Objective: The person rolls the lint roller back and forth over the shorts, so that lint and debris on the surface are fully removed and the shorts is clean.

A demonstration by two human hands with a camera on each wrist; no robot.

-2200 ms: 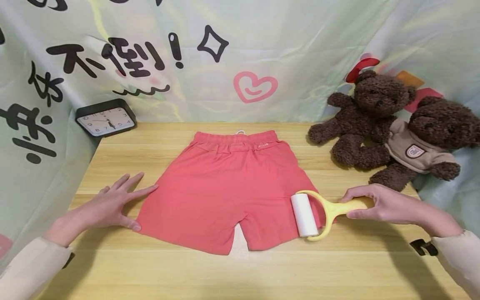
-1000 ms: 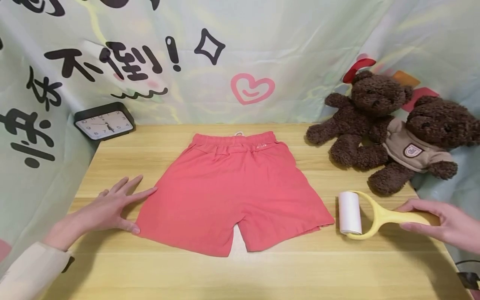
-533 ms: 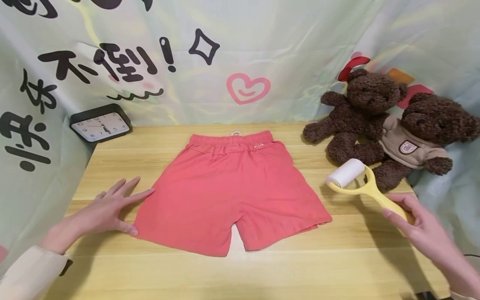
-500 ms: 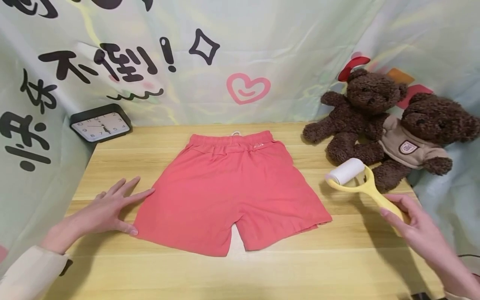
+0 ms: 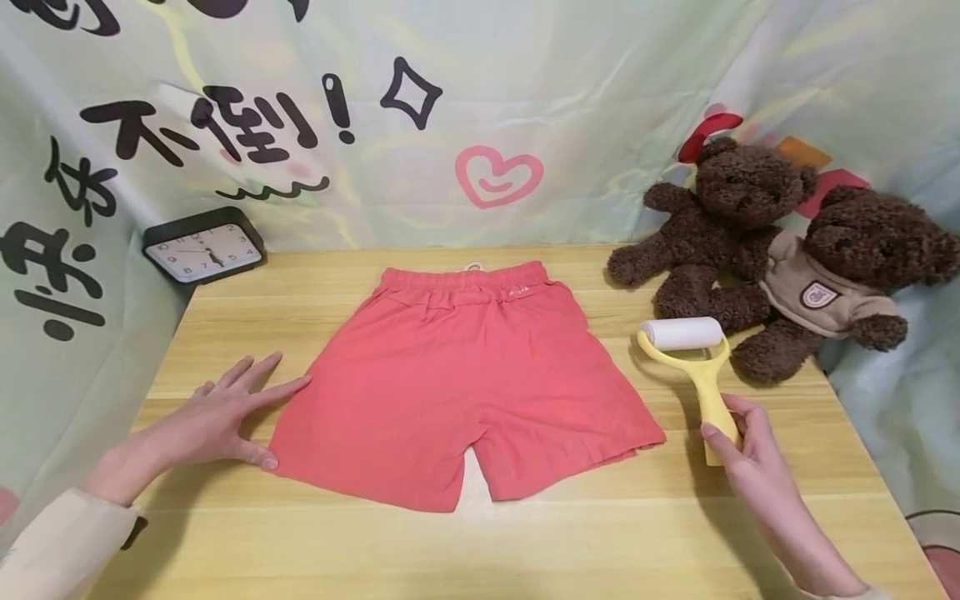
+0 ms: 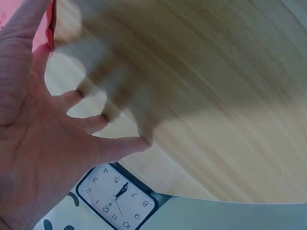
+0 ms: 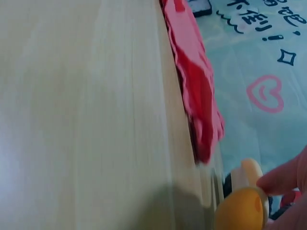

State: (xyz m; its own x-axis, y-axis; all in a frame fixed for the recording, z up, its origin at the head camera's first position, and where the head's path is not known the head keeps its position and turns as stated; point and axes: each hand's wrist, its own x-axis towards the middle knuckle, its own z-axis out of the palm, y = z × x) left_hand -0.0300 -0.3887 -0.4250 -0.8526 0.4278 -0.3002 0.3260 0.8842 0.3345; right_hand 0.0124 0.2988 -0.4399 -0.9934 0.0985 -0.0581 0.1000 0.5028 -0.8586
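Red shorts [image 5: 465, 375] lie flat in the middle of the wooden table, waistband toward the back. My left hand [image 5: 217, 417] is spread at their left edge, with thumb and index fingertips touching the fabric; the left wrist view shows this hand [image 6: 53, 120] with fingers apart. On the right, my right hand [image 5: 757, 454] grips the yellow handle of a lint roller [image 5: 708, 383]. The roller's white cylinder points away from me, right of the shorts and apart from them. In the right wrist view, the handle's end [image 7: 240, 211] shows beside fingers at the lower right corner.
Two brown teddy bears [image 5: 738, 225] sit at the back right, close behind the roller head. A black-framed clock [image 5: 204, 247] stands at the back left corner. Printed cloth [image 5: 592, 108] hangs behind and beside the wooden table [image 5: 525, 550].
The lint roller came off the right leg of the shorts, moved right, then turned so its head points to the back. The right hand has since come back leftward. The left hand stayed put.
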